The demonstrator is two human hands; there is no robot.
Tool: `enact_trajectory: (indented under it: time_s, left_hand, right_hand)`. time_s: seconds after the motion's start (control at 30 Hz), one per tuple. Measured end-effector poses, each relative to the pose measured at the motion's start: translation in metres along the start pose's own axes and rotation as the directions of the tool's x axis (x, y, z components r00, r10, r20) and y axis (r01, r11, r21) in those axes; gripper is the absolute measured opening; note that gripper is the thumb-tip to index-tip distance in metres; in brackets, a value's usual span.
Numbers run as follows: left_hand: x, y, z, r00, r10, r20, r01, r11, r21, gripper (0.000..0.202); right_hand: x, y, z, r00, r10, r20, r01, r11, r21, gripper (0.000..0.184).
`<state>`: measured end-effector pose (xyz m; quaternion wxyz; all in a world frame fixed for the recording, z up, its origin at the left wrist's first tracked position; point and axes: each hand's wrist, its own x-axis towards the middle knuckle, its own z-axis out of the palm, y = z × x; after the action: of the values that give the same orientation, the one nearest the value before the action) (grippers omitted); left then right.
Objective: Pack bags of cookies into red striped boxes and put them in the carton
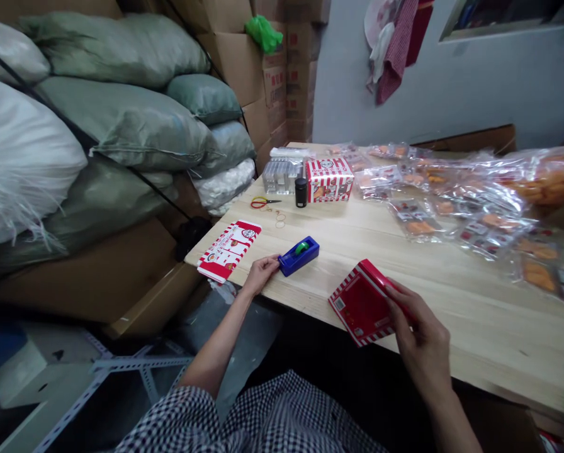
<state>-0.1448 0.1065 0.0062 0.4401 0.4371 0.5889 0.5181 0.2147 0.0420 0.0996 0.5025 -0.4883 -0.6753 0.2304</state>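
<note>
At the front edge of the wooden table, my left hand [262,274] pinches its fingertips together against the cutter end of a blue tape dispenser [293,261]. Green shows at the tape roll [303,247] inside it; whatever lies between those fingertips is too small to make out. My right hand [421,336] grips a red box [364,305] with striped edges, thumb on the near side and fingers behind. The box is tilted over the table edge, its plain red face and barcode label towards me. Left of my left hand lie flat printed red-and-white cartons [231,250].
Further back stand a striped printed box [329,180], a black bottle [301,192] and clear plastic cases [280,175]. Scissors [264,202] and rubber bands [280,219] lie nearby. Clear bagged goods [490,233] cover the right side. Stacked sacks [135,119] rise at left.
</note>
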Motion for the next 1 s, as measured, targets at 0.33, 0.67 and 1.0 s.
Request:
enact_trajectory:
  time_s: [0.33,0.67,1.0]
  left_hand:
    - [-0.068,0.08,0.05,0.973,0.184,-0.136,-0.169,0.978,0.119,0.021]
    - [-0.128,0.132,0.153,0.977,0.057,0.204,0.03,0.916,-0.4,0.045]
    - [-0.112,0.109,0.153,0.955,-0.099,0.28,0.2,0.911,-0.362,0.074]
  right_hand:
    - [-0.019,-0.031,0.023,0.995,-0.076,-0.064,0.074,0.997,-0.036,0.024]
    - [-0.024,-0.035,0.033,0.975,-0.168,-0.148,0.158,0.984,-0.082,0.026]
    - [-0.016,-0.026,0.021,0.968,-0.249,0.016,0.247,0.947,-0.207,0.053]
